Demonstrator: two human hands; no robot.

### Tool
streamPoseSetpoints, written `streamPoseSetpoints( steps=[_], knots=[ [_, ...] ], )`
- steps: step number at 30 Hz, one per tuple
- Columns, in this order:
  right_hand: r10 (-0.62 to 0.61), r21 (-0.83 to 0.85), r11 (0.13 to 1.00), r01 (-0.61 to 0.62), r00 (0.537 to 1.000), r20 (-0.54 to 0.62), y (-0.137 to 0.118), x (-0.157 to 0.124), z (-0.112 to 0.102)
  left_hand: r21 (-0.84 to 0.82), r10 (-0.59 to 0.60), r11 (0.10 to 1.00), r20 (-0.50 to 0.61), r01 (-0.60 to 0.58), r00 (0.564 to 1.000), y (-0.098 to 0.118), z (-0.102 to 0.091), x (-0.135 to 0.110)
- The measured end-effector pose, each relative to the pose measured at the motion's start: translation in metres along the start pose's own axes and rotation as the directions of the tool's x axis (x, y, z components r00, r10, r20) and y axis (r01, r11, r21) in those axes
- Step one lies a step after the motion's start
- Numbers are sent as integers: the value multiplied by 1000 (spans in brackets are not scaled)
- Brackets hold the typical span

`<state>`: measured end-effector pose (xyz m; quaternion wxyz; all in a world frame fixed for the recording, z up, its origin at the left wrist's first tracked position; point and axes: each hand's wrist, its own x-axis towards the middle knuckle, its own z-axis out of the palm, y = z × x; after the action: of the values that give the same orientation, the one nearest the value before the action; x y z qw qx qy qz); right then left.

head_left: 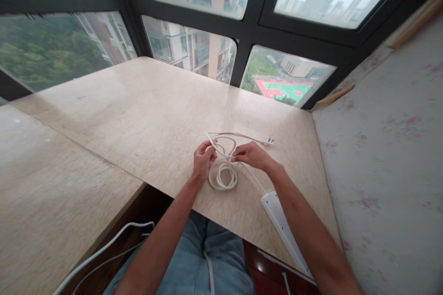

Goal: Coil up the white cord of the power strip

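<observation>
A white power cord (226, 186) lies in loose loops on the stone ledge, close to its front edge. My left hand (205, 156) is closed on the left side of the upper loops, its fingers pinching the cord. On the right of the same loops, my right hand (251, 154) pinches the cord between thumb and fingers. The cord's plug (268, 142) rests beyond my right hand with its prongs pointing right. From the coil the cord runs to a white power strip (282, 221), which lies partly hidden under my right forearm.
The beige stone ledge (131, 115) reaches back to dark-framed windows (258, 41). A wall with floral paper (377, 156) stands close on the right. At lower left, a white cable (104, 246) hangs in a dark gap below the ledge's edge.
</observation>
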<state>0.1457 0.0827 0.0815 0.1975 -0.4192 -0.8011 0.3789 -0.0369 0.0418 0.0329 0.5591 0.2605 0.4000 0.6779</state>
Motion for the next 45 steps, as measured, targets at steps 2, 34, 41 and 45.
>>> streamPoseSetpoints(
  steps=[2,34,41,45],
  knots=[
    [-32,-46,998,34,998,48,-6,-3,-6,60,13,998,3,-13,1000,-1,0,0],
    [39,612,779,136,964,-264,-8,-2,-38,-48,-24,999,-170,16,985,-7,-6,10],
    [399,834,550,49,862,-313,43,3,-33,-235,-128,967,-97,102,987,4,-13,7],
    [540,844,531,-76,799,-267,55,4,-33,-287,-175,945,-40,157,984,8,-18,6]
  ],
)
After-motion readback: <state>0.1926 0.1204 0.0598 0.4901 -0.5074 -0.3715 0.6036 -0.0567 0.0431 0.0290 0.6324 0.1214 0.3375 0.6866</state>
